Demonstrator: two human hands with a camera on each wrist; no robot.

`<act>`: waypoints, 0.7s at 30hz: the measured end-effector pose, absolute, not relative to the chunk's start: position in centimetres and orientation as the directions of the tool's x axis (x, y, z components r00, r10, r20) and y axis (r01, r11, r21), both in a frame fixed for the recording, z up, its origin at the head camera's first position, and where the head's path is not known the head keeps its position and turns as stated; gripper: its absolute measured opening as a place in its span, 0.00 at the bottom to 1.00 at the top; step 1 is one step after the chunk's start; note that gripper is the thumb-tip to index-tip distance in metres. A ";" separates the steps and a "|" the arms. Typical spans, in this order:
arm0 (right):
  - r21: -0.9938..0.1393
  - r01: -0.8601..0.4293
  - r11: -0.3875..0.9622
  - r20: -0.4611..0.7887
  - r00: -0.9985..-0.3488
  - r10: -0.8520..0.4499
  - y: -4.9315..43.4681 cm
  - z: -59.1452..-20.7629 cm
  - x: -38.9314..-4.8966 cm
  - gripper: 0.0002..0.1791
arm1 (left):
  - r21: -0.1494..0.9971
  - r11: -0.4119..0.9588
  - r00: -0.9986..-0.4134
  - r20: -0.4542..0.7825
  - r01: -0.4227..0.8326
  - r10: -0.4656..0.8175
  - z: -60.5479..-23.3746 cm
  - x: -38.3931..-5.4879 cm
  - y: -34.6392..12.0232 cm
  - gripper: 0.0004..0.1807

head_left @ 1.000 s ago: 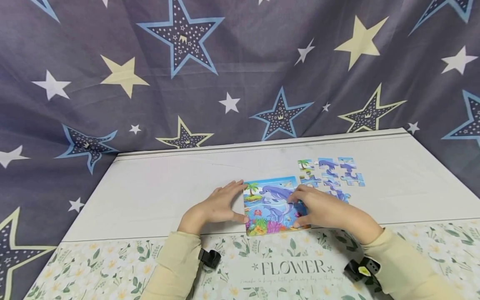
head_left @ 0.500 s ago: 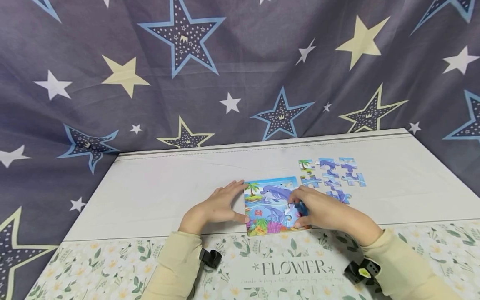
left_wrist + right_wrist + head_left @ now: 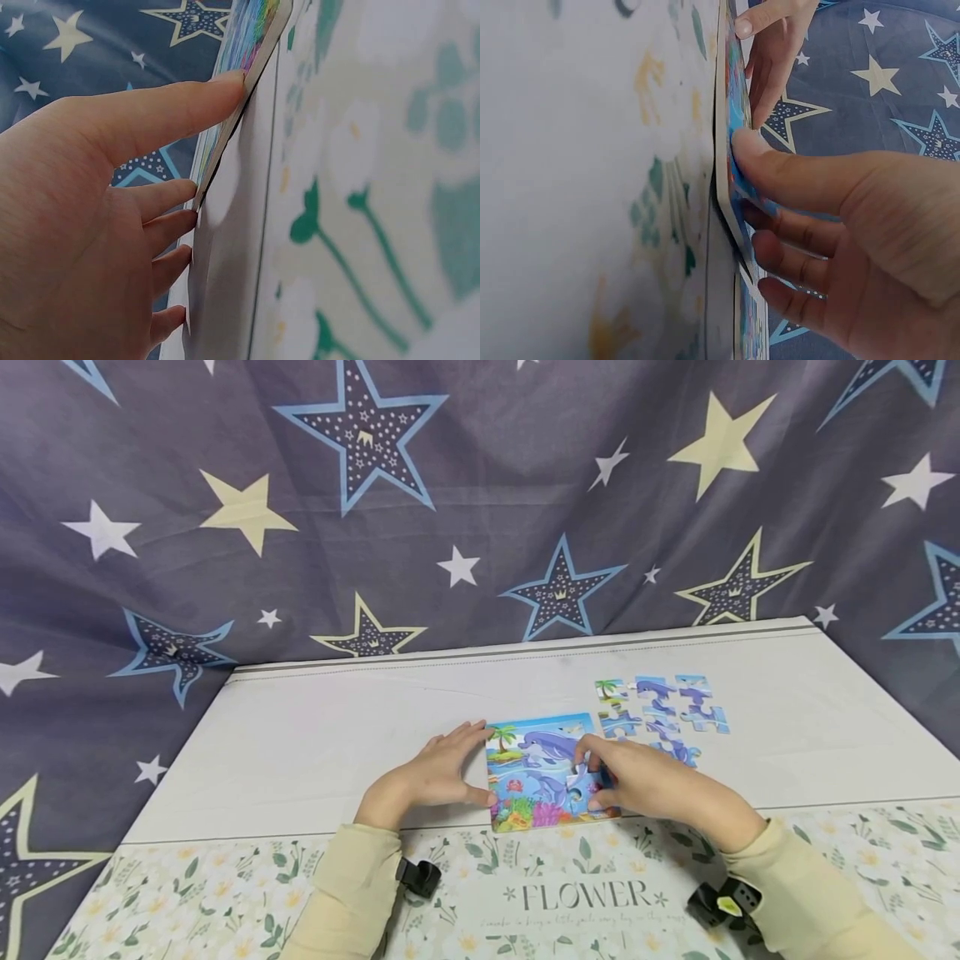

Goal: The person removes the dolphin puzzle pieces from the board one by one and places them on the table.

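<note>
A square picture puzzle (image 3: 543, 727) with a dolphin, palm tree and coral lies on the table. Along its left edge rests my left hand (image 3: 431, 774), thumb near the lower corner and straight fingers near the upper one; in the left wrist view the thumb (image 3: 225, 91) touches the board's rim. My right hand (image 3: 652, 781) is over the lower right part, thumb and fingers curled around a blue puzzle piece (image 3: 574, 782) at the picture's surface. Its far side is hidden by the hand. In the right wrist view the right thumb (image 3: 757, 154) presses on the picture.
Several loose puzzle pieces (image 3: 705, 718) lie behind and to the right of the board, some partly behind the right hand. A floral mat (image 3: 225, 889) with lettering covers the near table (image 3: 322, 727). A starry curtain (image 3: 495, 468) hangs behind.
The puzzle piece under my right hand was tilted up half a second ago and now lies flatter on the picture. The right index finger has shifted slightly. My left hand has stayed put.
</note>
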State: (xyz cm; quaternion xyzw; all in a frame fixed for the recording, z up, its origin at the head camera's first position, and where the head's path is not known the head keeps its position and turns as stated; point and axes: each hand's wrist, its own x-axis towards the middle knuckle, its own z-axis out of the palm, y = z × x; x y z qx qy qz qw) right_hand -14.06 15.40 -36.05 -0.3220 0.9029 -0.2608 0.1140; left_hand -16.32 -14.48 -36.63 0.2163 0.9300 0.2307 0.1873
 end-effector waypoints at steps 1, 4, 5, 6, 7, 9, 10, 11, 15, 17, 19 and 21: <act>-0.555 -0.538 0.634 -0.020 -0.754 -0.657 15.5 -36.0 -14.1 0.21 | 0.512 0.799 -0.836 -0.248 0.316 0.490 -36.6 -16.3 -14.5 0.55; -0.575 -0.573 0.584 0.028 -0.727 -0.686 15.8 -36.0 -14.1 0.17 | 0.519 0.795 -0.836 -0.247 0.314 0.491 -36.7 -16.3 -14.5 0.55; -0.577 -0.579 0.576 0.039 -0.724 -0.689 15.8 -35.9 -14.1 0.16 | 0.520 0.794 -0.835 -0.247 0.314 0.491 -36.7 -16.3 -14.5 0.55; -0.583 -0.578 0.570 0.043 -0.723 -0.690 15.9 -35.8 -14.1 0.15 | 0.521 0.793 -0.835 -0.246 0.315 0.493 -36.7 -16.3 -14.5 0.55; -0.589 -0.576 0.567 0.044 -0.724 -0.689 15.9 -35.8 -14.1 0.15 | 0.521 0.793 -0.835 -0.245 0.316 0.494 -36.7 -16.3 -14.5 0.55; -0.597 -0.573 0.561 0.049 -0.724 -0.688 16.0 -35.6 -14.2 0.14 | 0.520 0.792 -0.834 -0.243 0.318 0.495 -36.7 -16.4 -14.5 0.55; -0.607 -0.570 0.554 0.050 -0.723 -0.689 16.0 -35.5 -14.2 0.13 | 0.519 0.793 -0.834 -0.243 0.320 0.495 -36.7 -16.4 -14.5 0.55; -0.618 -0.566 0.546 0.050 -0.721 -0.691 16.0 -35.5 -14.2 0.13 | 0.518 0.793 -0.834 -0.242 0.321 0.495 -36.7 -16.4 -14.5 0.55; -0.684 -0.535 0.496 0.046 -0.710 -0.703 16.2 -35.3 -14.3 0.11 | 0.520 0.792 -0.835 -0.240 0.321 0.496 -36.7 -16.4 -14.5 0.55; -0.714 -0.514 0.475 0.039 -0.707 -0.707 16.3 -35.2 -14.3 0.10 | 0.521 0.791 -0.835 -0.239 0.321 0.496 -36.7 -16.4 -14.5 0.55; -0.728 -0.502 0.467 0.037 -0.709 -0.704 16.5 -35.1 -14.3 0.10 | 0.525 0.789 -0.834 -0.240 0.319 0.497 -36.7 -16.4 -14.5 0.55; -0.733 -0.494 0.467 0.035 -0.713 -0.700 16.6 -35.0 -14.4 0.11 | 0.525 0.789 -0.834 -0.241 0.318 0.496 -36.7 -16.4 -14.5 0.55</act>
